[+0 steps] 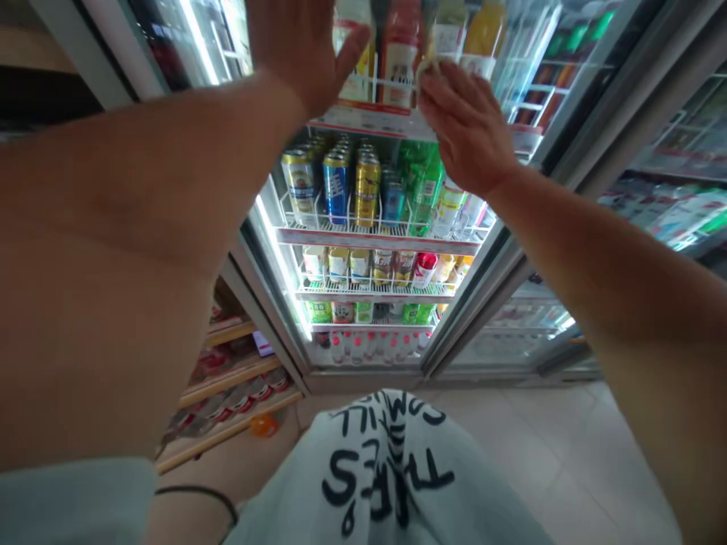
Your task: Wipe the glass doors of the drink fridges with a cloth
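I stand at an open drinks fridge with both arms raised to its upper shelf (369, 121). My left hand (301, 45) is at the top of the view, palm against a bottle with a yellow and white label (357, 72); its fingers run out of view. My right hand (466, 121) has its fingers curled round the base of a bottle with a pale label (448, 34). A red-labelled bottle (400, 53) stands between my hands and an orange juice bottle (482, 34) to the right.
Below are a shelf of beer cans (335, 185) and green bottles (420, 178), then shelves of small cans and water bottles. The open glass door (187, 38) stands at left. Wooden shelving (227, 378) sits low left, another glass fridge (675, 189) at right.
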Demonstrator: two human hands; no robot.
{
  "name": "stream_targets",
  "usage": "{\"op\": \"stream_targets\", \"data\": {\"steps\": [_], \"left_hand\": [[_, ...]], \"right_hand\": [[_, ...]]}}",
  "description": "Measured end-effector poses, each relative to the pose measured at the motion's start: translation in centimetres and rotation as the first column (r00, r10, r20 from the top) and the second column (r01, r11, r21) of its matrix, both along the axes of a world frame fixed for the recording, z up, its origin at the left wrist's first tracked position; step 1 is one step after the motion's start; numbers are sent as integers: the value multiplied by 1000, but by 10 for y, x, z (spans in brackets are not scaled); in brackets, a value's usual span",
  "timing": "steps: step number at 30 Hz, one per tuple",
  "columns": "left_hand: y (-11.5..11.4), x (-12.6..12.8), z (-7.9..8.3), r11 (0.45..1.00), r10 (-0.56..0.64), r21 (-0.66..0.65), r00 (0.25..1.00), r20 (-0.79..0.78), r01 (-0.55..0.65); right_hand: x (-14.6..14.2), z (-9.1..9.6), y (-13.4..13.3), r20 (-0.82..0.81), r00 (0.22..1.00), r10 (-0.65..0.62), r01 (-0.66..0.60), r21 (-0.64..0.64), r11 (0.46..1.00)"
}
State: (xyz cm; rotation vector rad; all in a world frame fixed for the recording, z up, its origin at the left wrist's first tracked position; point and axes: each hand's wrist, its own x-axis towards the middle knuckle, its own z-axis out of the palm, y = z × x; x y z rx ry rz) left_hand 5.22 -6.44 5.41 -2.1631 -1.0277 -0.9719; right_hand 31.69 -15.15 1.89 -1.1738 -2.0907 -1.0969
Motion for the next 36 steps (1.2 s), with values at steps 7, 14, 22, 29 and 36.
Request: {"op": "stream_targets", "data": {"steps": [7,14,22,29,36], "left_hand": [[52,-5,1,906,-145,402,989,1,132],[56,-6,0,891,-328,363,939,100,272],[53,-10,-2,872,-330,423,934,137,246],[33,19,-59,891,-343,404,891,296,209],[23,64,-128,894,-332,365,931,154,259]], "right_hand": [[28,15,19,-451,892,-38,261,443,858],[11,-60,26,10,1000,7,-10,303,953],[16,-58,32,-214,974,76,31,459,888],[42,-39,24,-183,981,61,25,431,902],[33,-90,22,-21,992,121,-101,415,904]]}}
